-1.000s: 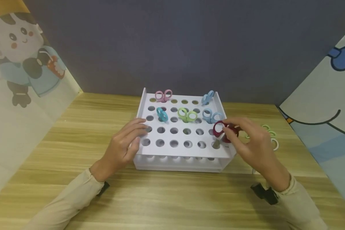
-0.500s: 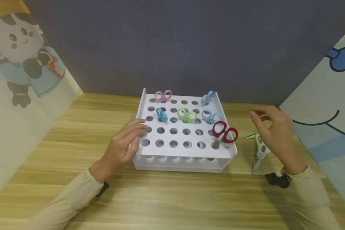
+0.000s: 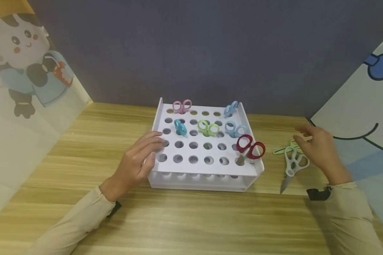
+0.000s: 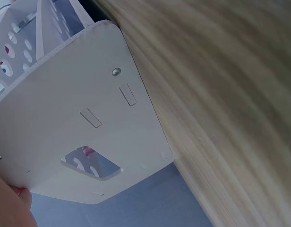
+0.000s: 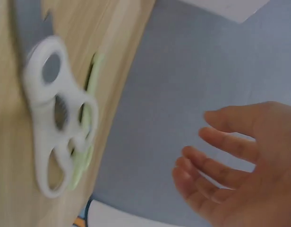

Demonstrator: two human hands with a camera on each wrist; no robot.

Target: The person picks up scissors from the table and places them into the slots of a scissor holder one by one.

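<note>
My left hand [image 3: 135, 161] rests its fingers on the left edge of a white rack [image 3: 201, 167] with rows of round holes. Over the table at the right, my right hand [image 3: 319, 148] hovers with loosely bent fingers and holds nothing; the right wrist view shows its fingers [image 5: 226, 142] apart from everything. Just left of that hand lie white-handled scissors [image 3: 292, 164], blades toward the front. Behind them are light green scissors [image 3: 279, 151], partly covered. Red-handled scissors [image 3: 255, 150] stand tilted in the rack's front right hole.
Other scissors stand in the rack: pink [image 3: 182, 106], teal [image 3: 180, 127], lime green [image 3: 208, 128], and two light blue pairs, one at the back right [image 3: 231, 108], another at mid right [image 3: 235, 129]. A dark panel [image 3: 194, 53] closes off the table's back.
My right hand has let go of the red scissors, leaving them in the rack, and has moved right to above the white and green scissors. The left hand has stayed put.
</note>
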